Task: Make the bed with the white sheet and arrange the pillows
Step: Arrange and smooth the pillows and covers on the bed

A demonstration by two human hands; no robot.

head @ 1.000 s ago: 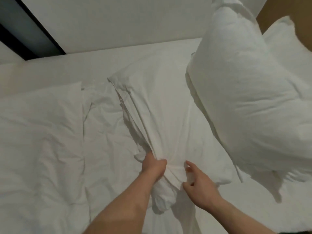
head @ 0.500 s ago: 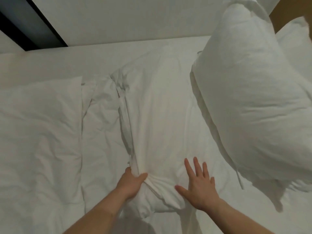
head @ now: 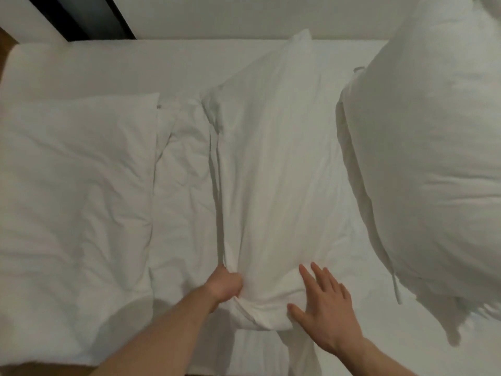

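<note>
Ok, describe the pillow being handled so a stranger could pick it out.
On the white bed, three pillows show. It is the middle pillow, lying lengthwise away from the camera. Only this one has hands on it: the left hand grips its near corner, the right hand presses flat.

White middle pillow [head: 273, 169] lies lengthwise on white sheet [head: 184, 191], between two pillows.
</note>
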